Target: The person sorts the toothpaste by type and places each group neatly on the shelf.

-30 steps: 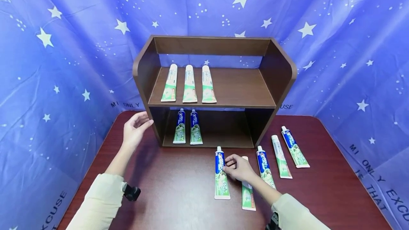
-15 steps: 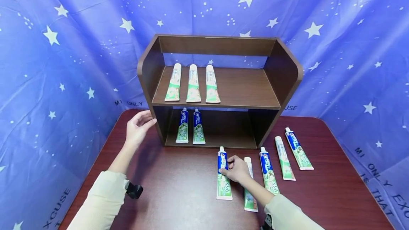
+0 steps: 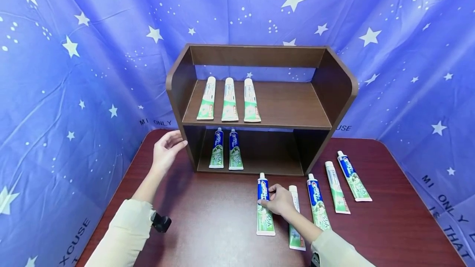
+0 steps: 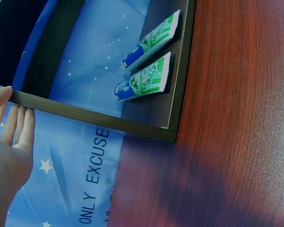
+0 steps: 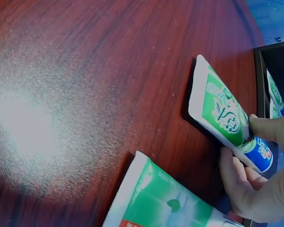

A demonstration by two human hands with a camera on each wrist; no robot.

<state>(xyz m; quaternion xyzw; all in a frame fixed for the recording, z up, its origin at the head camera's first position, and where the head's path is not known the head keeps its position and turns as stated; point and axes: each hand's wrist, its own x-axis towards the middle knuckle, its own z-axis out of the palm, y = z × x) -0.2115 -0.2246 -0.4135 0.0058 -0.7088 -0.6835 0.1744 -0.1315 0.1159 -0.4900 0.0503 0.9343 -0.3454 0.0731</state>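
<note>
My right hand [image 3: 281, 200] pinches a blue-and-green toothpaste tube [image 3: 265, 221] lying in front of the shelf; in the right wrist view the thumb and fingers [image 5: 234, 177] sit on its two sides near the blue end. Beside it, partly under my forearm, lies a white-and-green toothpaste tube [image 3: 294, 195]. With my left hand [image 3: 164, 155] I hold the left side panel of the dark brown shelf [image 3: 256, 126], the thumb at the panel's front edge and the fingers on its outer face in the left wrist view.
Three white-and-green tubes [image 3: 229, 102] lie on the upper level. Two blue-and-green tubes [image 3: 235, 151] lie below, at left. On the table's right are a blue-topped tube [image 3: 319, 207], a white-topped tube [image 3: 335, 188] and another blue-topped tube [image 3: 354, 178]. A starry curtain [image 3: 111, 52] surrounds the table.
My right hand has closed from beside the blue-and-green tube onto it, thumb now over its front. The whole scene has shifted slightly right in the head view. My left hand keeps its place on the shelf.
</note>
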